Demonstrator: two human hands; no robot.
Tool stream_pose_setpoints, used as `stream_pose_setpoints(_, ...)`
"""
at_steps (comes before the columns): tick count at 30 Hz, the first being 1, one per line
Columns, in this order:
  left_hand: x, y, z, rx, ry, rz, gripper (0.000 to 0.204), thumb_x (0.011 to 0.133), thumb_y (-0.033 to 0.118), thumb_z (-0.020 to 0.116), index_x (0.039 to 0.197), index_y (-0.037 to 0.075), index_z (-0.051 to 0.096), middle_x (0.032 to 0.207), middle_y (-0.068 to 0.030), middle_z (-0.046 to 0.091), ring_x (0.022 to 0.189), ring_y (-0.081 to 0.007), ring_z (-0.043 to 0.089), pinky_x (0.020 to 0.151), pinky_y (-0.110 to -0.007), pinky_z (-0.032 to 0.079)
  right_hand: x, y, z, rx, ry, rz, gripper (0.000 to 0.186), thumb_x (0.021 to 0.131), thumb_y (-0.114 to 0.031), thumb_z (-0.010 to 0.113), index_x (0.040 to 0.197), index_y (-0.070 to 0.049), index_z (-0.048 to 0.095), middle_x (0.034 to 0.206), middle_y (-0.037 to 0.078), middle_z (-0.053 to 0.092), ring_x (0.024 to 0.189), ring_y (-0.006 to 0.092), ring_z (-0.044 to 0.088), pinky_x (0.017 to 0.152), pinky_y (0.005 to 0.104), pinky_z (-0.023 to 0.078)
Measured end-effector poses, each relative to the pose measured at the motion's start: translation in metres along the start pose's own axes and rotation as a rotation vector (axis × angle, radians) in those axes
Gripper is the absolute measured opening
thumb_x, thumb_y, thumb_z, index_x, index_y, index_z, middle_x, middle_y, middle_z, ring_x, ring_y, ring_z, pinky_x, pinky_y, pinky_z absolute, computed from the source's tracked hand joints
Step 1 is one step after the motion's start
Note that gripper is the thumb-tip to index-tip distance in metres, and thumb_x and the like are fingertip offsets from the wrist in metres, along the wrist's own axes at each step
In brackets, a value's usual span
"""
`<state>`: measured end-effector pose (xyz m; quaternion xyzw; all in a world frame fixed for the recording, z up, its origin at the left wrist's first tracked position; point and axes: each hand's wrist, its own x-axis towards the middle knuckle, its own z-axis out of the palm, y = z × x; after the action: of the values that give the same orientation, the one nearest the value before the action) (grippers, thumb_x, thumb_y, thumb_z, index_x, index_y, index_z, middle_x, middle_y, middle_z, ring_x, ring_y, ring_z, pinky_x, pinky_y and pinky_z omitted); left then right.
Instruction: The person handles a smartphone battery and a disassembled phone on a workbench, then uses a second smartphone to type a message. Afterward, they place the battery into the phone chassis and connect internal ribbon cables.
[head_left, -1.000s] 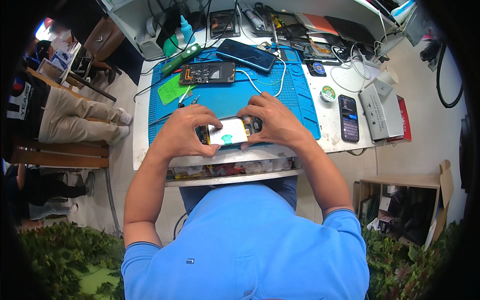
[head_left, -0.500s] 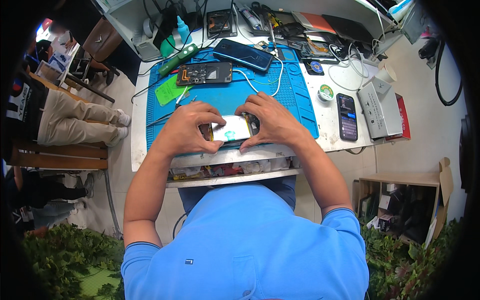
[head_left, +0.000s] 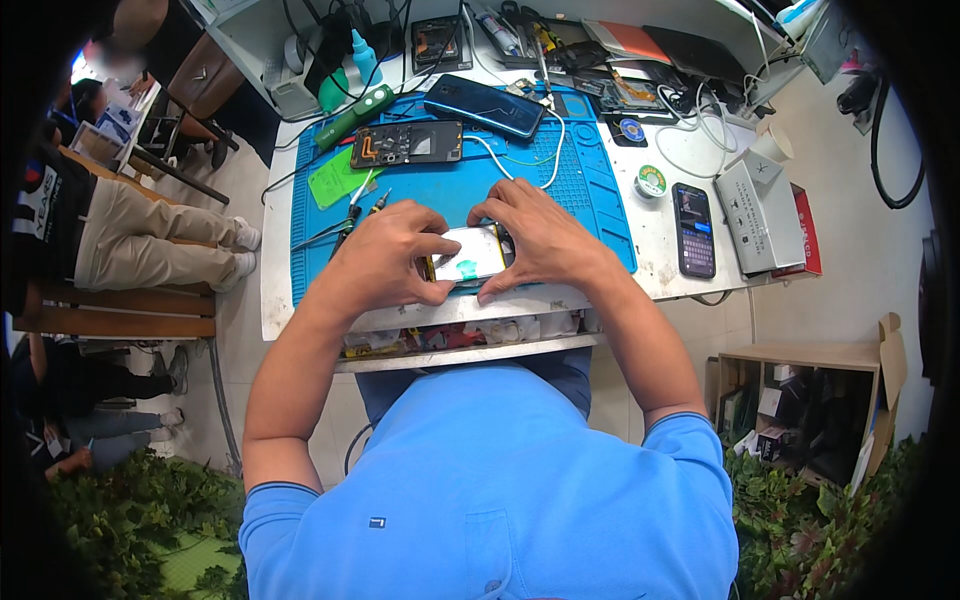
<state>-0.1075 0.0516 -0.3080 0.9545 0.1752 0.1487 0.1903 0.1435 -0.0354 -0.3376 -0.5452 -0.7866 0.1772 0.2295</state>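
Observation:
An opened phone with a white, yellow-edged panel and a small green tab [head_left: 470, 258] lies near the front edge of the blue mat [head_left: 590, 205]. My left hand [head_left: 395, 260] grips its left end, with bent fingers on the top and thumb at the near edge. My right hand [head_left: 530, 245] grips its right end, fingers curled over the far side and thumb at the near corner. Just left of it are thin tools [head_left: 355, 212]. Beyond lie a disassembled phone back [head_left: 405, 143], a green card [head_left: 335, 183] and a dark blue phone [head_left: 482, 105].
A lit phone [head_left: 695, 230], a solder spool [head_left: 650, 182], an open box [head_left: 755, 220], tangled white cables and a green handheld tool [head_left: 355, 117] surround the work area. Stacked parts line the bench's back. People stand or sit at the left [head_left: 150, 225]; a low wooden cabinet [head_left: 800, 400] is at right.
Both my hands and the held phone have shifted slightly up and to the right, partly along with the whole bench view moving. The grip on both ends looks much the same.

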Motion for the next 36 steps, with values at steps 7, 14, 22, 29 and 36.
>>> stream_pose_setpoints(7,0.001,0.001,0.001,0.053,-0.059,-0.013,0.041,0.066,0.022,0.091,0.106,0.015,0.085,0.114,-0.0097,0.074,0.105,-0.0279,0.069,0.093,-0.041,0.057,0.000,0.002,0.001,0.012,0.001,-0.033,0.088,0.052,-0.051,0.102,0.124,-0.012,0.069,0.119,0.010,0.060,0.118,0.0320,0.057,0.100,0.0466,0.048)
stream_pose_setpoints(14,0.009,0.004,-0.008,0.023,-0.172,-0.054,0.040,0.070,0.022,0.090,0.109,0.013,0.085,0.115,-0.0120,0.073,0.107,-0.0300,0.069,0.094,-0.041,0.056,0.000,0.002,0.002,0.000,-0.012,-0.032,0.090,0.052,-0.051,0.102,0.124,-0.011,0.067,0.120,0.011,0.061,0.121,0.0331,0.057,0.101,0.0481,0.048)
stream_pose_setpoints(22,0.016,0.003,-0.013,0.048,-0.269,-0.084,0.037,0.073,0.025,0.090,0.107,0.013,0.085,0.113,-0.0118,0.074,0.105,-0.0300,0.070,0.092,-0.042,0.057,0.002,-0.003,0.001,0.006,-0.023,0.016,0.082,0.063,-0.061,0.095,0.124,-0.011,0.071,0.120,0.011,0.062,0.119,0.0333,0.057,0.104,0.0467,0.047)
stream_pose_setpoints(29,0.022,0.001,-0.018,0.074,-0.333,-0.067,0.036,0.073,0.024,0.087,0.108,0.016,0.086,0.112,-0.0090,0.074,0.100,-0.0281,0.072,0.089,-0.041,0.057,0.002,-0.008,0.004,-0.029,0.009,0.039,0.077,0.066,-0.059,0.094,0.123,-0.012,0.074,0.120,0.010,0.063,0.121,0.0328,0.057,0.105,0.0451,0.047)
stream_pose_setpoints(36,0.029,-0.004,-0.025,-0.004,-0.360,-0.111,0.028,0.082,0.022,0.078,0.107,0.014,0.086,0.110,-0.0105,0.077,0.100,-0.0290,0.073,0.090,-0.041,0.058,0.003,-0.011,0.002,-0.026,-0.005,0.065,0.078,0.062,-0.056,0.097,0.122,-0.012,0.075,0.120,0.009,0.064,0.119,0.0320,0.057,0.106,0.0446,0.048)
